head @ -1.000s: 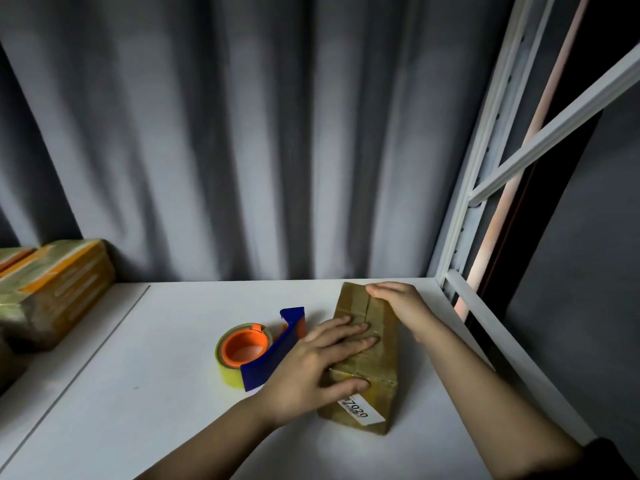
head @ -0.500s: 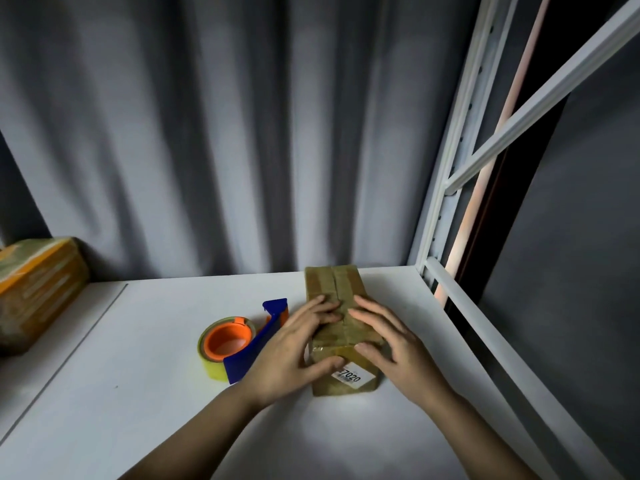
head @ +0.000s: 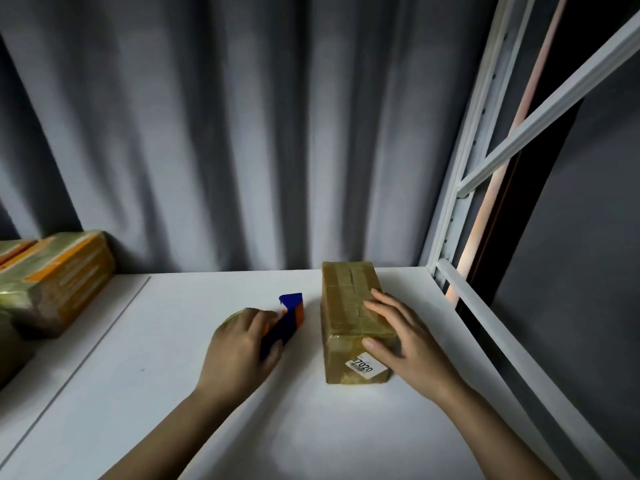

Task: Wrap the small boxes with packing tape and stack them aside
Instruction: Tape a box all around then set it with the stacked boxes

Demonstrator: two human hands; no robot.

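One white label [head: 366, 365] sits on the near end of the small box [head: 349, 306], lower centre of the frame, reading "7020"; the finer print beneath is too small to read. That tape-wrapped brown box lies flat on the white table [head: 311, 427]. Over its near right corner the right hand [head: 401, 337] rests, fingers nearly straight across the top and thumb lying on the near end above the label. Left of the box, apart from it, the left hand [head: 239, 348] curls around the blue-and-orange tape dispenser [head: 285, 322]. Wrapped boxes [head: 59, 282] lie at the left edge.
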